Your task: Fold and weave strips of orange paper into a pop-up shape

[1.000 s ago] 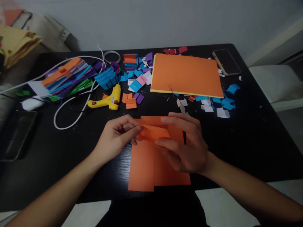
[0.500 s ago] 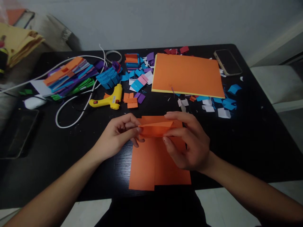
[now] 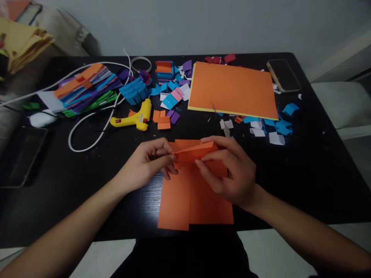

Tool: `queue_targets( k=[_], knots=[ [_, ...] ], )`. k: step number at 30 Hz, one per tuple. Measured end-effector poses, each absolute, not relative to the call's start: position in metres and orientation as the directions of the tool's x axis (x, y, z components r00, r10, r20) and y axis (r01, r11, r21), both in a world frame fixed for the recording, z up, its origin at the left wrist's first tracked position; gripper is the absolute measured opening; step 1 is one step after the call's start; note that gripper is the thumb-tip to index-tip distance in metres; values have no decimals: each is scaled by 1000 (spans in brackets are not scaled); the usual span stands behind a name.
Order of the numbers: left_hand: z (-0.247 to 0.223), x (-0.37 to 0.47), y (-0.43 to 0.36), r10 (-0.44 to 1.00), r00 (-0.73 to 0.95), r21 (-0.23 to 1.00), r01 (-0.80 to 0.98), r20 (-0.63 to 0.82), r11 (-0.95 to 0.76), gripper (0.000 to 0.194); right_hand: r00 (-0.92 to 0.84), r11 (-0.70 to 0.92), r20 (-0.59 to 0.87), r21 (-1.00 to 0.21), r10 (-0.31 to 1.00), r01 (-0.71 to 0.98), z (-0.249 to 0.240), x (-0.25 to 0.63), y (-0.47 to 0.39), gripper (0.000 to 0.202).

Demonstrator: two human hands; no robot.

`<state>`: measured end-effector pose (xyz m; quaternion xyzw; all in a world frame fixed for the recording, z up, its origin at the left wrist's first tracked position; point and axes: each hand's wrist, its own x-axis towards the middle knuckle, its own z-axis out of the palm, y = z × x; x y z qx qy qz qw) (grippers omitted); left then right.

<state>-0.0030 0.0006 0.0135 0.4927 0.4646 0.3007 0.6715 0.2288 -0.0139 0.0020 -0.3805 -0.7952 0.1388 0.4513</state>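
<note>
Between my two hands is a folded strip of orange paper (image 3: 193,153), raised above the table with its right end tilted up. My left hand (image 3: 150,162) pinches the strip's left end between thumb and fingers. At the other end, my right hand (image 3: 232,170) grips it with the thumb below and fingers along the fold. Beneath the hands lie orange paper sheets (image 3: 175,206), flat and side by side near the table's front edge; the hands cover part of them.
A yellow glue gun (image 3: 135,117) lies beyond my left hand, near a looped white cable (image 3: 71,139). Bundled colored paper strips (image 3: 87,90) sit at the back left. Behind my right hand are an orange sheet stack (image 3: 233,90), paper scraps (image 3: 282,126) and a phone (image 3: 284,75).
The strip's right end has risen and turned slightly, showing more of its folded edge. My right thumb has shifted a little left along it. The view has moved slightly.
</note>
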Motion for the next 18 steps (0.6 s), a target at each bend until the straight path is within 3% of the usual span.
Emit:
queue_targets(
  k=[6,10,12,18],
  knots=[
    [11,-1,-1,868,392,948,33,-304,318,12,-262,661,615,-620,744,422,-4,227,-15,31],
    [11,1,-2,856,415,941,2,-310,339,12,-194,529,493,-804,848,270,-13,223,-21,63],
    [11,2,-2,841,440,934,-18,-314,358,12,-164,540,516,-820,841,190,-15,219,-24,84],
    [11,5,-5,823,468,923,-37,-323,383,11,-201,449,409,-864,890,230,-15,214,-29,82]
  ],
)
